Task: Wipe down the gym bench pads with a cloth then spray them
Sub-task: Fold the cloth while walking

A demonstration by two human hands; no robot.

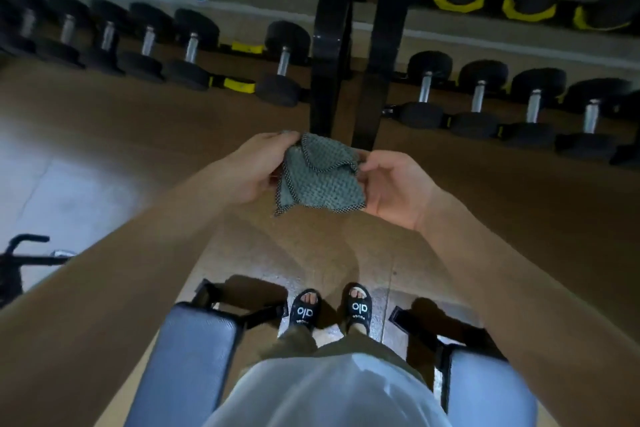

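A long dumbbell rack (pixel 242 15) runs across the top of the view, its two tiers filled with black dumbbells (pixel 188 48) with silver handles lying in yellow-edged cradles; one cradle (pixel 239 83) on the lower tier sits unfilled between two dumbbells. The upper tier is cut off by the top edge, so only the lower halves of its weights show, and two black uprights (pixel 358 45) cross in front of the rack and hide part of it. The picture is dim and soft, and no markings on the weights can be read. The cloth (pixel 318 173) is a grey-green waffle-weave square with a dark speckled hem, loosely folded over itself, held in the air in front of the person, above the tan floor (pixel 138 121). The left hand (pixel 258 166) pinches its upper left edge and the right hand (pixel 391 184) grips its right side, fingers curled round the fabric. Two blue-grey bench pads flank the person's legs: the left pad (pixel 187 357) and the right pad (pixel 491 388), both cut off by the bottom edge. Black slides (pixel 360 308) show on the feet between them. A dark piece of equipment (pixel 20 256) at the left edge is too cropped to identify.
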